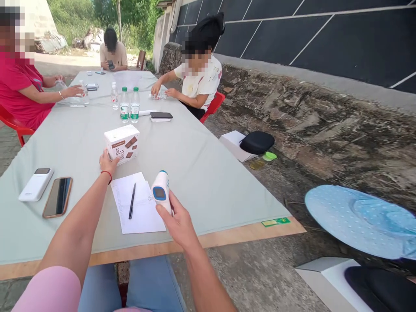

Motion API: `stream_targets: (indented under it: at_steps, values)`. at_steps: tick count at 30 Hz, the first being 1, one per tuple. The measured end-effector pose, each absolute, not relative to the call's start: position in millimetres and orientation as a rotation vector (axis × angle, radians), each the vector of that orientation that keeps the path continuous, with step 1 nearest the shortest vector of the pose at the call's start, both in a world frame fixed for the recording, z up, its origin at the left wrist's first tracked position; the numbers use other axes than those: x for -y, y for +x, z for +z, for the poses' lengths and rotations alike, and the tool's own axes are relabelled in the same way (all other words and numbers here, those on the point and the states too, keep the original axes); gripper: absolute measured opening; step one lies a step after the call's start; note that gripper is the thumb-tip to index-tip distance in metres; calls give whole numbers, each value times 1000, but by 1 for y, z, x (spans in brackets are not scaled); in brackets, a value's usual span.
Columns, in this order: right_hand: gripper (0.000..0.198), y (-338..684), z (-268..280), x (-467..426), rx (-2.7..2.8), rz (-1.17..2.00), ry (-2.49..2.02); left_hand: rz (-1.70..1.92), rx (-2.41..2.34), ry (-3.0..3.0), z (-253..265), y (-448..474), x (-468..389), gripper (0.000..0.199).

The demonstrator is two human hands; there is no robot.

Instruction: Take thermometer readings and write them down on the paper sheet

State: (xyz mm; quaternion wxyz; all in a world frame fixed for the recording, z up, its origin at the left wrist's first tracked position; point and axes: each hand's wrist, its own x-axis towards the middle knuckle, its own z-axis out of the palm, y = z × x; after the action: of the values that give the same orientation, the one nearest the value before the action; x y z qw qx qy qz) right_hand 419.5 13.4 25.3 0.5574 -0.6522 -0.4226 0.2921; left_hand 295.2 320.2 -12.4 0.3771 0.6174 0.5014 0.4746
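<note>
In my right hand (177,216) is a white and blue infrared thermometer (160,190), held up over the table's near edge with its small screen facing me. My left hand (108,162) reaches forward and grips the lower left corner of a white box (125,145) with brown chocolate pictures and lettering. That box stands upright on the table. Between my arms lie sheets of white paper (143,219) with a black pen (132,200) on top. Left of my forearm are a white power bank (36,185) and a phone (57,197) in a brown case.
Two green-capped water bottles (125,105) stand beyond the box, near a dark phone (161,115). Three people sit around the far part of the cloth-covered table (201,186). On the right are a blue sun hat (341,212), a white box (328,266) and a black case (257,142).
</note>
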Motion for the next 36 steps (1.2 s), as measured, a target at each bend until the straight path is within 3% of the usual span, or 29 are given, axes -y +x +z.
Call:
stream_targets:
  at_steps: [4, 8, 12, 16, 22, 30, 34, 36]
  values:
    - [54, 456, -37, -36, 1189, 332, -2000, 1165, -1507, 1587, -10, 281, -302, 72]
    - [42, 478, -68, -40, 1321, 180, -2192, 988, -1297, 1739, -14, 242, -251, 41]
    - [34, 467, -63, -44, 1296, -9, -2093, 834, -1137, 1982, -18, 196, -182, 20]
    - [32, 419, -49, -72, 1373, 276, -1940, 814, -1115, 2168, -24, 181, -131, 13]
    - [37, 378, -40, -104, 1440, 464, -2183, 888, -1182, 2191, -40, 184, -105, 14]
    - [34, 382, -37, -35, 1068, 671, -1268, 954, -1203, 1812, -45, 184, -97, 21]
    - [31, 362, -45, -13, 944, 669, -1253, 855, -1250, 1782, -50, 186, -96, 22]
    - [45, 355, -48, -9, 960, 707, -1299, 808, -1253, 1841, -52, 187, -96, 22]
